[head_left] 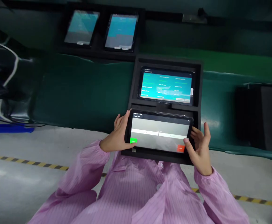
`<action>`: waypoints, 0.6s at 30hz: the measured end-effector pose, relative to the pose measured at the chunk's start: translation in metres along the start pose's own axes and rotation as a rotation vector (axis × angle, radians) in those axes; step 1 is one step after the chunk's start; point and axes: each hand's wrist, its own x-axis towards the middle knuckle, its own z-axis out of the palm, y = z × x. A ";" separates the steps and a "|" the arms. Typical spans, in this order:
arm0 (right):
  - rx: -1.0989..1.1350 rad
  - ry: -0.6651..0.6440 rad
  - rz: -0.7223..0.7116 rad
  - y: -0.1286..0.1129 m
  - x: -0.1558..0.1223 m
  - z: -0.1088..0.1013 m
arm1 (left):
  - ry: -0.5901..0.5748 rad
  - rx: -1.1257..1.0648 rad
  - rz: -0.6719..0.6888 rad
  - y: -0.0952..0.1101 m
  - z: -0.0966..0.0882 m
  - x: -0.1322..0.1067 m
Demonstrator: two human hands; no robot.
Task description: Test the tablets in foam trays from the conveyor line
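A tablet (160, 127) with a lit screen is held level between both hands above the near part of a black foam tray (200, 84). Its screen reads "Flash Test", with a green button at lower left and a red "Fail" button at lower right. My left hand (120, 133) grips the left end, its thumb over the front by the green button. My right hand (200, 149) holds the right end, thumb at the edge near the red button, index finger raised. A second tablet (166, 85) lies in the tray's far compartment, showing a teal test menu.
Two more lit tablets, one on the left (82, 28) and one on the right (122, 31), lie in a black tray at the back. A dark box (262, 116) stands at right on the green mat (80, 90). White cable (16, 65) and dark cords lie at left.
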 end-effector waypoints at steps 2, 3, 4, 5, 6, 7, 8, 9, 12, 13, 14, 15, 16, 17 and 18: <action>-0.010 0.004 -0.002 0.001 -0.001 -0.002 | 0.004 0.000 -0.001 -0.002 -0.001 0.001; -0.019 0.002 -0.012 0.001 -0.002 -0.003 | 0.002 -0.010 0.003 -0.002 -0.001 0.001; -0.044 0.010 -0.034 0.001 -0.003 -0.004 | -0.004 -0.025 0.013 -0.002 -0.001 0.001; -0.087 0.038 -0.063 0.001 -0.007 -0.006 | -0.009 -0.042 0.027 -0.002 -0.001 0.001; -0.146 0.088 -0.087 0.002 -0.011 -0.008 | -0.011 -0.061 0.047 -0.001 0.000 0.001; -0.207 0.153 -0.091 0.003 -0.018 -0.010 | -0.002 -0.081 0.067 -0.001 0.002 0.000; -0.257 0.220 -0.063 0.006 -0.026 -0.012 | 0.019 -0.103 0.085 0.000 0.006 0.000; -0.279 0.272 0.001 0.010 -0.036 -0.013 | 0.052 -0.131 0.101 0.002 0.010 0.000; -0.173 0.277 0.314 0.029 -0.065 -0.017 | 0.162 -0.243 0.137 0.005 0.028 0.005; -0.129 0.292 0.377 0.036 -0.072 -0.020 | 0.178 -0.277 0.148 0.007 0.034 0.008; -0.074 0.302 0.428 0.043 -0.076 -0.023 | 0.176 -0.306 0.164 0.008 0.039 0.011; -0.010 0.299 0.476 0.049 -0.078 -0.028 | 0.160 -0.329 0.178 0.009 0.044 0.015; 0.061 0.292 0.524 0.054 -0.078 -0.034 | 0.129 -0.347 0.189 0.010 0.049 0.020; 0.136 0.275 0.578 0.057 -0.076 -0.042 | 0.093 -0.366 0.199 0.010 0.053 0.026; 0.209 0.255 0.637 0.059 -0.072 -0.050 | 0.060 -0.385 0.215 0.010 0.056 0.033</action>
